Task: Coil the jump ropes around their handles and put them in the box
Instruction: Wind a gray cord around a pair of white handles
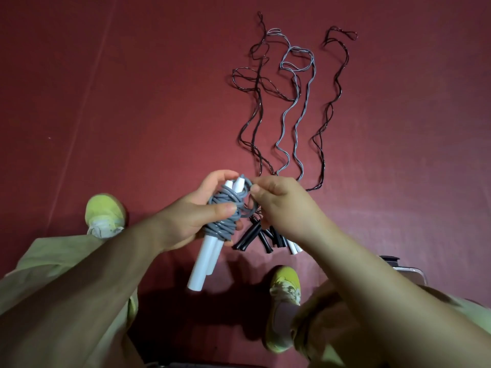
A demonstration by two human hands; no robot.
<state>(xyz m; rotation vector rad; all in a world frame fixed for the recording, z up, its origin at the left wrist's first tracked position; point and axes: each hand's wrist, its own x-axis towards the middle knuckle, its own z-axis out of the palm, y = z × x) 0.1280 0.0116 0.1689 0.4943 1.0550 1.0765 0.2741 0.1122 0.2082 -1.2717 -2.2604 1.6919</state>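
The left grip (202, 208) grasps two white plastic handles (206, 257) wound with grey rubber rope (225, 208). The right grip (281, 200), just beside, pinches the rope's end loop. Below it, black handles (247, 237) lie on the red floor (132, 102).

The right hand (281, 205) hides the floor ropes' (292, 115) near ends.
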